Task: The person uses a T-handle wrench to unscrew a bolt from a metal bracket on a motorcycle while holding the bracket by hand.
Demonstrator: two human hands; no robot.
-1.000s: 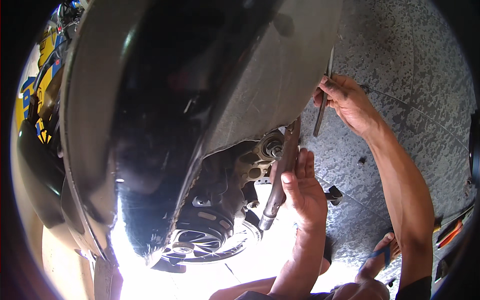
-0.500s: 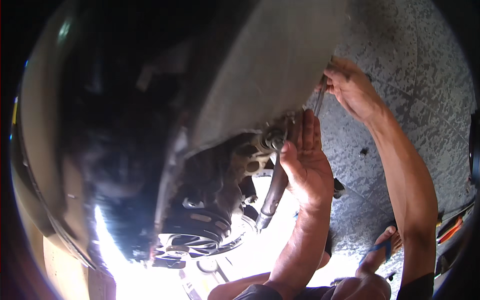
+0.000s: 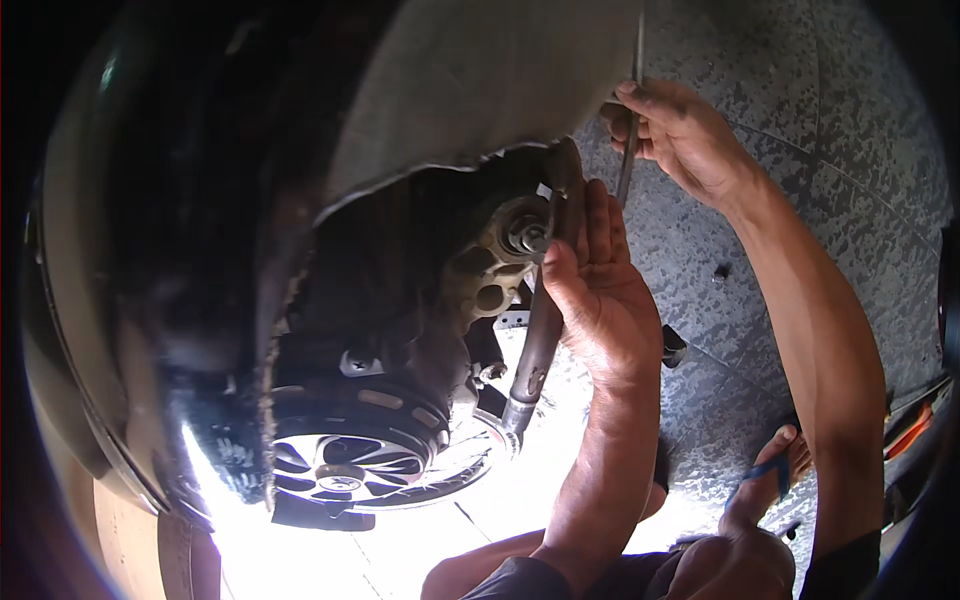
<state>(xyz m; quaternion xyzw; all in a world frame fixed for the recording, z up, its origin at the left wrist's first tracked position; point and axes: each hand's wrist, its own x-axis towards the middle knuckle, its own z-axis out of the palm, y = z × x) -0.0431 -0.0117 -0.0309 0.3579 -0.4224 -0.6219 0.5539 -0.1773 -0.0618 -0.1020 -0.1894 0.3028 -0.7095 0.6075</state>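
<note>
Pinching thin metal rod [image 3: 627, 172] in right hand [image 3: 685, 138], clamped between thumb and fingers, up and right of dark tube [image 3: 540, 345]. Holding left hand [image 3: 607, 305] along right side of dark tube, with fingers straight and thumb apart; cannot tell if gripping or just touching. Just left of tube's upper part: bolt [image 3: 527, 236]. Down-left of tube: spoked wheel [image 3: 342, 478]. Up-left: grey panel [image 3: 470, 90]. Down-right, well apart: sandalled foot [image 3: 765, 485].

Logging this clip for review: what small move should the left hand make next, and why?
Probably curl the left hand around the dark metal tube to steady it: the fingers are extended alongside it, not visibly wrapped around it, while the right hand is occupied holding a thin metal rod.
</note>
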